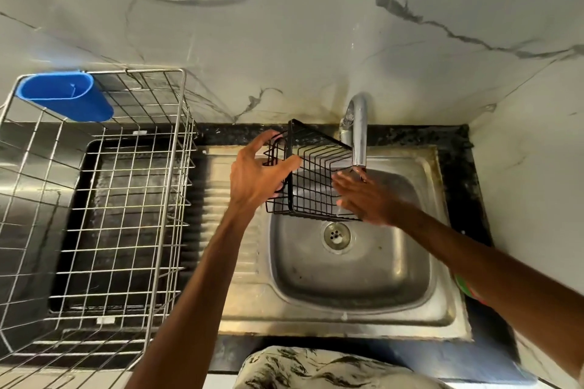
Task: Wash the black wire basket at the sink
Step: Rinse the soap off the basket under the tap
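**Count**
- One black wire basket (316, 181)
- One steel sink (398, 265) with one drain (337, 234)
- One chrome tap (358, 133)
- One silver wire dish rack (151, 70)
- One blue plastic holder (66, 101), hung on the rack's far left corner
- Two bare hands

**Left hand** (256, 175)
- Its fingers (268, 137) are curled over the basket's left end, with the thumb pressed on the near edge.
- It grips the frame and carries the basket, which is tipped on its side.

**Right hand** (368, 199)
- Its fingers (343, 181) are straight and slightly spread. They lie flat against the basket's mesh at its right end.
- The fingers curl round nothing. The hand is somewhat blurred.

**Basket position**
- It is held between the two sets of fingers in the air over the sink's basin.
- The drain lies just below and nearer than the right fingers.
- The tap's spout is right above the right fingertips.

**Surroundings**
- The rack stands well left of the left fingers.
- A black table (455, 174) borders the sink beyond and to the right of the right fingers.
- A veined marble wall (284, 41) rises behind the sink.
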`<state>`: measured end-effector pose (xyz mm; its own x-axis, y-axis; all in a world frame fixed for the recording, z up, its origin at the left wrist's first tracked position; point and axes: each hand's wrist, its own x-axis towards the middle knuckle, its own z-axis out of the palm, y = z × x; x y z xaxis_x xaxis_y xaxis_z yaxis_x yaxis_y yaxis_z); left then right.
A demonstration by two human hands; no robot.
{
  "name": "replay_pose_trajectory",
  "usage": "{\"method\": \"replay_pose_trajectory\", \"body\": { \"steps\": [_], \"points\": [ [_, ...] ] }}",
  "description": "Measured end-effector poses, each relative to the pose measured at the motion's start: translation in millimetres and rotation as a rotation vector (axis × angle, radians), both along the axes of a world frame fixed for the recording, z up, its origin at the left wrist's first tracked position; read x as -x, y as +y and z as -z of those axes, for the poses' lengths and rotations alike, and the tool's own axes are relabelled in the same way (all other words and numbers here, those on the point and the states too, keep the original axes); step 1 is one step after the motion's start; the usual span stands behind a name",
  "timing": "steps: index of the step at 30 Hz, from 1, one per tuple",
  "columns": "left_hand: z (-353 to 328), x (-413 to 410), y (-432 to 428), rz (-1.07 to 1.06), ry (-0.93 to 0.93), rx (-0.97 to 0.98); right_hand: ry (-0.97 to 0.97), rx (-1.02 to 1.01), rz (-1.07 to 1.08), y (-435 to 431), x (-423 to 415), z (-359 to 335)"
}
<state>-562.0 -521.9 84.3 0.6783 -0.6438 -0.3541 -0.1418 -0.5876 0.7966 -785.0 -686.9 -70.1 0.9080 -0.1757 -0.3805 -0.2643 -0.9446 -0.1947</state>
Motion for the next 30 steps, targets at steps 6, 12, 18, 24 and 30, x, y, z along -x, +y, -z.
{"method": "replay_pose_trajectory", "body": {
  "steps": [6,12,18,24,30],
  "points": [
    [2,7,-4,0.028,-0.088,0.023,0.017,-0.27,0.052,14,12,2],
    [12,0,0,-0.005,-0.111,0.045,0.035,-0.038,0.099,-12,-2,4],
    [8,-2,8,-0.086,-0.095,0.072,-0.051,-0.481,0.309,11,1,3],
    [18,14,30,-0.174,0.058,0.188,-0.589,-0.478,0.733,47,32,4],
    [39,47,58,-0.266,0.151,0.286,-0.617,-1.38,1.645,91,-11,11]
  ]
}}
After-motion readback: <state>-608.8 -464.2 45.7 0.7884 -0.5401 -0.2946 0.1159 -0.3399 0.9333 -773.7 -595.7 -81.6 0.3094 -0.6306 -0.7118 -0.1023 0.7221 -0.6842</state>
